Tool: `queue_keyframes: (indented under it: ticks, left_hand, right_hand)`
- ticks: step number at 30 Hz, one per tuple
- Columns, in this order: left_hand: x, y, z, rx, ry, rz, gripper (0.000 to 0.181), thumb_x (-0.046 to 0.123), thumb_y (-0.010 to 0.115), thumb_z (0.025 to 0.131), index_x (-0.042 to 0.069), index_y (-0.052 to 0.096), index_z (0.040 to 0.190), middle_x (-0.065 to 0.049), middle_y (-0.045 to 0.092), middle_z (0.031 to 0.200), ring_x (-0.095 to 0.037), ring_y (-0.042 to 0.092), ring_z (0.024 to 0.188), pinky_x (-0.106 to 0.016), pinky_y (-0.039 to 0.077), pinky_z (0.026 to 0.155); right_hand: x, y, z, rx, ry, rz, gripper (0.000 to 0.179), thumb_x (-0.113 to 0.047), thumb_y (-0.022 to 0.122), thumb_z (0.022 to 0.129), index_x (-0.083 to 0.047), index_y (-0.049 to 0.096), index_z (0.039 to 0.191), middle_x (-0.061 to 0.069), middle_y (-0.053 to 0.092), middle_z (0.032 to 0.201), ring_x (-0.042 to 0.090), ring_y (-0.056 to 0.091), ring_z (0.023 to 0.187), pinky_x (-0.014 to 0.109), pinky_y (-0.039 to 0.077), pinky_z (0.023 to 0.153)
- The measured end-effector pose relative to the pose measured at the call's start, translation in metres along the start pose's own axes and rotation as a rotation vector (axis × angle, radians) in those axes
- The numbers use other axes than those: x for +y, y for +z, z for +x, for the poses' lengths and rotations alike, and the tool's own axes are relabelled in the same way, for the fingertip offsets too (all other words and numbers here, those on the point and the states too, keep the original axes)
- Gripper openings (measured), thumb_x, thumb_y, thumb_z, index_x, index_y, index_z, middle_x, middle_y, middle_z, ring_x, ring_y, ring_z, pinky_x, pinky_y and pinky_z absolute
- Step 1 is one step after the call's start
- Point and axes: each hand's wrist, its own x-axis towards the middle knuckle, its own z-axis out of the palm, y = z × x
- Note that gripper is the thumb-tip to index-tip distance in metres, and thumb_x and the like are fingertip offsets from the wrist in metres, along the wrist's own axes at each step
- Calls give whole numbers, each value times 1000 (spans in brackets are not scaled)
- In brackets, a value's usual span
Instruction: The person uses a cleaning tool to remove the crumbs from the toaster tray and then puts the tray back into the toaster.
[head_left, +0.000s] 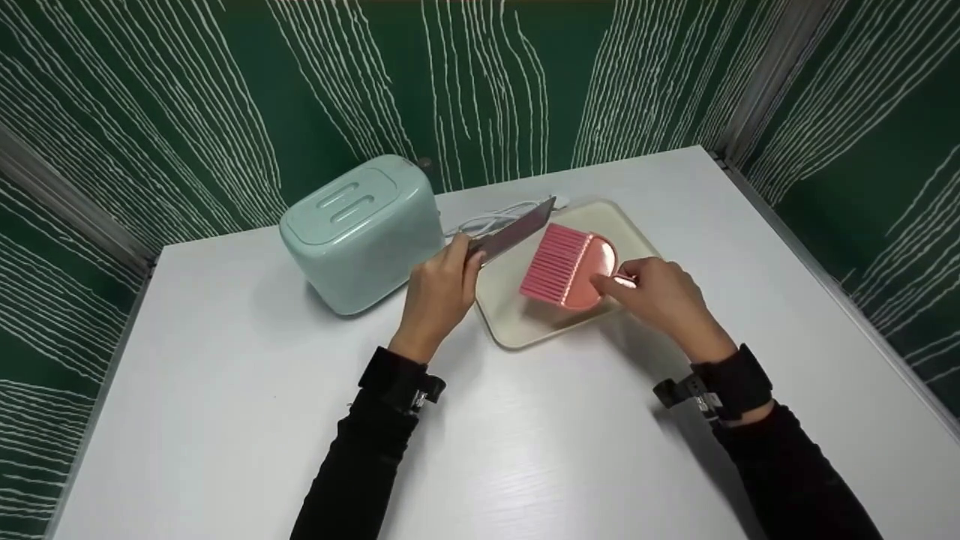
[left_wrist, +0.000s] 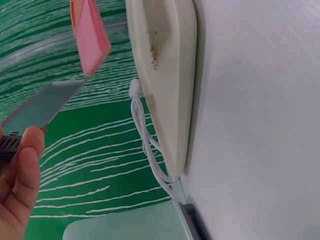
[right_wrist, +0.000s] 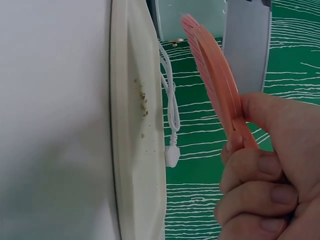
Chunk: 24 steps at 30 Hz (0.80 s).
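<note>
One pink brush (head_left: 559, 268) is gripped in the fingers of the right hand (head_left: 666, 296), raised over a cream tray (head_left: 504, 309) on the white tabletop (head_left: 525, 435). The fingers of the left hand (head_left: 441, 286) hold a flat blade (head_left: 519, 231) by its dark handle (left_wrist: 9, 145) near the brush. Brown crumbs (right_wrist: 143, 104) lie in the tray

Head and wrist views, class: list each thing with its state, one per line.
Tray, lying flat
Crumbs, scattered in the tray
Pink brush, raised clear of the tray, in the right grip
Flat-bladed tool, raised in the left grip
Toaster, upright
Power cord, looped
Plug, not plugged in
</note>
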Motion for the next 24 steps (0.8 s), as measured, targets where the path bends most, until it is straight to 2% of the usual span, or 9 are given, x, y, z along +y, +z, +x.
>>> queue_keyframes:
  ticks: [2, 4, 8, 13, 18, 24]
  left_hand:
    - [-2, 2, 0, -14, -48, -26, 23, 22, 60, 112, -1, 61, 112, -14, 70, 81, -30, 75, 72, -46, 60, 60]
    - [-3, 4, -1, -30, -102, -55, 24, 22, 60, 112, -2, 62, 114, -16, 72, 84, -31, 76, 76, -46, 61, 63]
    - [-3, 6, -1, -76, -225, -155, 26, 23, 59, 113, -2, 63, 120, -18, 74, 89, -28, 77, 74, -43, 63, 62]
    - [-2, 7, 0, -125, -340, -297, 24, 24, 59, 113, 1, 63, 119, -15, 73, 88, -20, 72, 59, -32, 61, 53]
    - [0, 8, 2, -160, -412, -402, 24, 24, 59, 113, 2, 62, 120, -15, 72, 93, -16, 69, 54, -25, 58, 48]
    - [-1, 6, 3, -163, -442, -495, 21, 22, 59, 113, 1, 61, 117, -14, 72, 94, -13, 67, 47, -27, 57, 45]
  right_hand:
    - [-2, -1, -1, 36, -24, 2, 60, -62, 67, 100, -17, 42, 70, -7, 29, 62, 12, 28, 59, 27, 24, 54]
    - [-5, 0, -2, 84, -54, 19, 59, -61, 68, 100, -18, 41, 69, -7, 30, 61, 13, 31, 59, 28, 25, 54]
    - [-12, 4, -4, 210, -137, 81, 53, -52, 72, 101, -17, 47, 70, -7, 38, 61, 14, 38, 59, 29, 29, 54]
    - [-22, 10, -5, 315, -225, 138, 41, -41, 75, 103, -12, 56, 80, -5, 42, 63, 12, 39, 58, 27, 28, 53]
    - [-27, 19, -7, 345, -304, 153, 30, -34, 78, 101, -9, 64, 91, -4, 43, 64, 10, 38, 58, 26, 28, 54]
    - [-27, 31, -6, 347, -416, 54, 31, -34, 84, 96, -10, 65, 88, -5, 42, 62, 10, 38, 59, 27, 28, 57]
